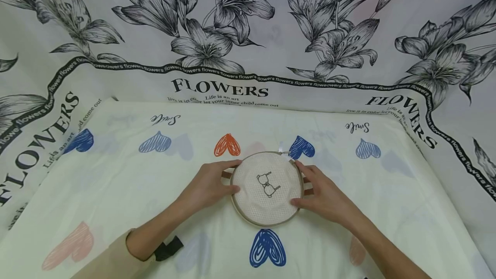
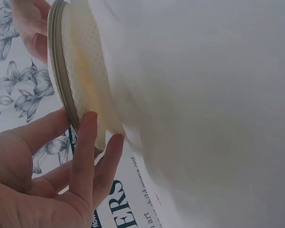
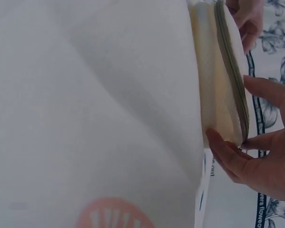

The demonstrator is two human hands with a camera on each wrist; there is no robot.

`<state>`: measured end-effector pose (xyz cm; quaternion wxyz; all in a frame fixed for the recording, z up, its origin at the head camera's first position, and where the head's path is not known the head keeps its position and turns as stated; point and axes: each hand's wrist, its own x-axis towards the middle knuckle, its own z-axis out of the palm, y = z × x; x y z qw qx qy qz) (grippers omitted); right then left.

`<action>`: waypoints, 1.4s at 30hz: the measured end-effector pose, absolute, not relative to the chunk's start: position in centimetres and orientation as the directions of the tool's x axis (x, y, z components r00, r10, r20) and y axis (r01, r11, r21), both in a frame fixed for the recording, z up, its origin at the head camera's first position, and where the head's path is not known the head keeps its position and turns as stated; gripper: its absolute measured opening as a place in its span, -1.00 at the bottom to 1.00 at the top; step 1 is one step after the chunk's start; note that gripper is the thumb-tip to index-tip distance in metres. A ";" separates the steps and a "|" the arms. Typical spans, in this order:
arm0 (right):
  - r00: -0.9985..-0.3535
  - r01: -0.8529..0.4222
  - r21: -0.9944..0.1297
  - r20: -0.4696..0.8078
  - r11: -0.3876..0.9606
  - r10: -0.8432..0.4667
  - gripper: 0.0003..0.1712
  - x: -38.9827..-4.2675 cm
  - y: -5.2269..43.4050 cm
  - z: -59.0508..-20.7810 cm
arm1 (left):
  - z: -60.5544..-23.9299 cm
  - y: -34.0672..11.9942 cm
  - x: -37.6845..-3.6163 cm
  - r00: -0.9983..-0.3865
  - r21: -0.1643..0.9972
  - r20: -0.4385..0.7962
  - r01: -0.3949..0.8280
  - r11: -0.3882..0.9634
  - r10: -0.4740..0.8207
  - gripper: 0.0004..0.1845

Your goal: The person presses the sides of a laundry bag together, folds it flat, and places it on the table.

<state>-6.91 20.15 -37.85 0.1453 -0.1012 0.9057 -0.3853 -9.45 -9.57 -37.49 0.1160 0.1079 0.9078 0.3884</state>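
Note:
A round embroidery hoop (image 1: 267, 188) lies on the heart-printed cloth (image 1: 155, 193), with white mesh fabric stretched in it and a small black outline stitched at its middle. My left hand (image 1: 215, 184) grips its left rim, thumb on the mesh and index finger along the upper edge. My right hand (image 1: 315, 193) grips the right rim the same way. The left wrist view shows the hoop (image 2: 61, 80) edge-on with my left hand (image 2: 80, 156) and its fingertips at the rim. In the right wrist view the hoop (image 3: 230, 80) sits between thumb and fingers of my right hand (image 3: 266, 161).
A black-and-white flower-print sheet (image 1: 248, 33) with "FLOWERS" lettering rises behind and around the cream cloth. Coloured hearts are printed on the cloth, one blue (image 1: 267, 249) just in front of the hoop. A tan sleeve with a black strap (image 1: 168, 249) covers my left forearm.

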 end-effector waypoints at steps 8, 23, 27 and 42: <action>-0.946 -0.164 -0.657 -0.108 0.736 -0.306 0.06 -6.9 20.0 -38.0 | -37.4 -9.2 -8.7 -0.947 0.637 -0.039 0.222 0.739 0.317 -0.39; -0.896 -0.421 -0.425 0.059 0.801 -0.439 -0.02 -5.4 18.1 -37.5 | -37.1 -7.4 -6.3 -0.863 0.419 0.050 0.476 0.773 0.503 -0.24; -0.865 -0.495 -0.327 0.097 0.805 -0.492 -0.03 -5.2 17.9 -37.8 | -37.3 -7.2 -6.1 -0.840 0.396 0.034 0.509 0.764 0.542 -0.23; -0.787 -0.613 -0.190 0.064 0.767 -0.613 0.02 -5.2 17.2 -38.4 | -38.0 -6.8 -6.3 -0.771 0.290 0.006 0.611 0.737 0.637 -0.18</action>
